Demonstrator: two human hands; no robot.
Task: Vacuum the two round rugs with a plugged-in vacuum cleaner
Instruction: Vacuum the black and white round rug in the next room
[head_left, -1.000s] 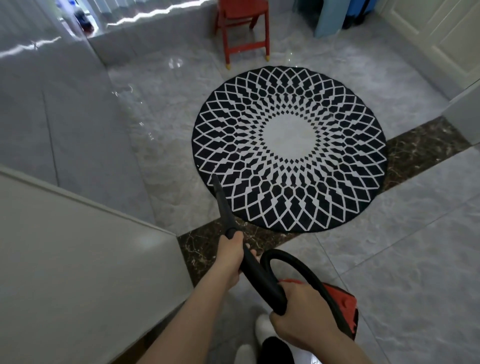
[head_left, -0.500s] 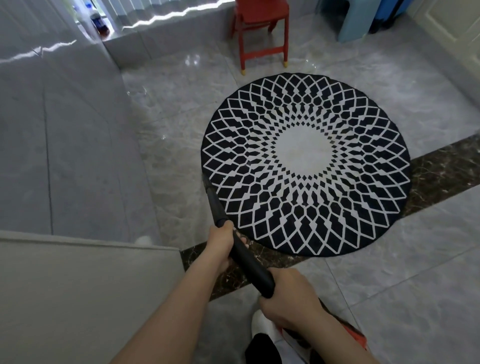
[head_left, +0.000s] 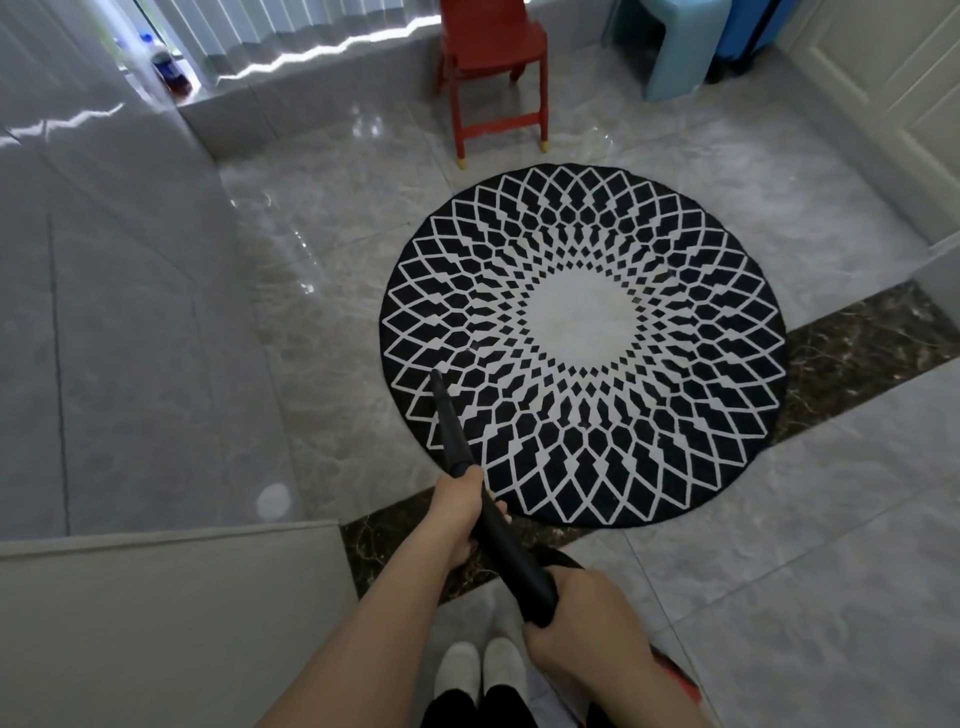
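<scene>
Head view: the left hand (head_left: 457, 512) is wrapped round the black vacuum wand (head_left: 457, 447) partway along its length, fingers curled under the tube; the right hand (head_left: 582, 618) clasps the thicker rear end of the same wand, where a loop of black hose (head_left: 563, 557) emerges just beside it; so each grip is closed around the wand, neither spread. The wand's narrow tip lies over the near-left part of the round black-and-white rug (head_left: 582, 343), which sits flat on the grey marble floor (head_left: 779, 597), its near edge overlapping a dark stone strip (head_left: 857, 343); whether the tip touches the pile I cannot tell. A sliver of the red vacuum body (head_left: 683, 680) shows behind the right forearm; only one rug is in sight, and neither plug nor socket is visible.

To do this step well, I judge the tip should stay low on the pile and travel in overlapping strokes from the near-left rim across the pale centre to the far edge; the light rug may ruck or lift under suction, so steady, short pulls seem wiser; the red chair (head_left: 493, 67) stands close to the far rim and could block a long push.

Against the frame half a second ago, the tip has come from the rug's left edge to further inside the pattern; the hands have kept the same holds; more of the chair and a blue stool (head_left: 675, 47) now show at the top.
</scene>
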